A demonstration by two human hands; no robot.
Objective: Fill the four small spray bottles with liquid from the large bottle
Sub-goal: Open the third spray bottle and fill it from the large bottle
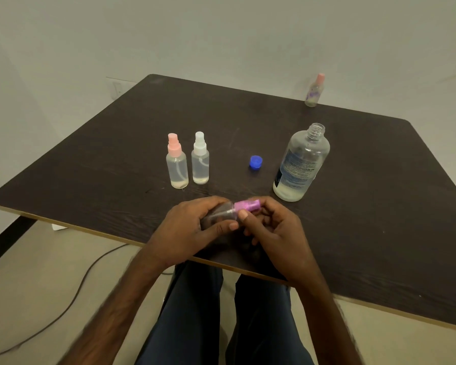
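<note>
We count four small spray bottles: two capped left of the large bottle (300,164), one sideways before it, our left hand (192,230) gripping its body, right hand (271,233) pinching its purple cap (245,206), one behind (labels unreadable). One blue cap (256,163).

Two spray bottles (188,162) stand side by side left of the cap (256,163); large bottle (300,164) right of it; your hands (234,230) nearer, over the table (90,167) edge.
</note>
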